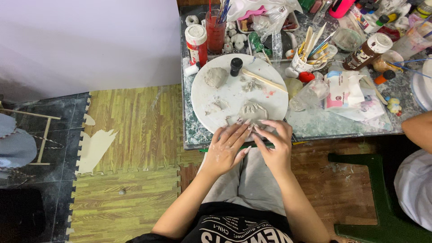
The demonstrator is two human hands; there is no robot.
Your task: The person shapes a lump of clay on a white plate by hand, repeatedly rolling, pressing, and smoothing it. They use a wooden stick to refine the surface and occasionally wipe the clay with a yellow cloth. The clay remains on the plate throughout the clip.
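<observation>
The fingertips of both hands hide the near edge of the clay piece (253,111), so its full outline cannot be seen. Another person at the right edge is cut off; only a forearm (418,128) shows. The clay piece is grey, lumpy and ridged on top, and it lies on the round white board (225,90) near its front rim, on the cluttered worktop (342,123). The left hand (227,148) and the right hand (274,144) meet at this piece, fingers stretched and pressing on it, not clenched. A bigger grey lump (215,76) and a black-capped bottle (236,66) stand farther back on the board.
</observation>
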